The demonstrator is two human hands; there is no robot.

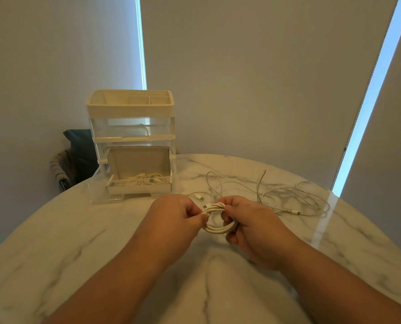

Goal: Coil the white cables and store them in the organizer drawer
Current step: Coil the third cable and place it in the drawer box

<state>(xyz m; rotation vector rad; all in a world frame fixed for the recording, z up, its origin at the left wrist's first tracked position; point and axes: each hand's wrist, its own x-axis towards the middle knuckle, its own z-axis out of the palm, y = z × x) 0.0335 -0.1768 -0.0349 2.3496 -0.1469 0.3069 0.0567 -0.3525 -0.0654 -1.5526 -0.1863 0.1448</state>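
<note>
While the right hand (pixel 253 228) grips it, the coil (pixel 218 229) faces upward.

Glossy, smooth marble-look desk (pixel 54 242), white with grey veining. Clear shiny plastic organizer (pixel 134 127); matt cream plastic top tray (pixel 129 108); matt cream drawer (pixel 138 188), material unclear. Smooth white plastic sheath on coiled cable (pixel 218 229) and loose cables (pixel 295 195). Matt blinds (pixel 253 78). Dark cloth cushion (pixel 82 146).

A round white marble table (pixel 54 242) with grey lines fills the bottom. Big grey window blinds (pixel 253 78) hang behind it. Bright blue daylight peeks through two thin gaps (pixel 141 43) between them. A dark chair (pixel 80 146) with a grey cloth (pixel 59 164) on it stands behind the table, on the left.
</note>
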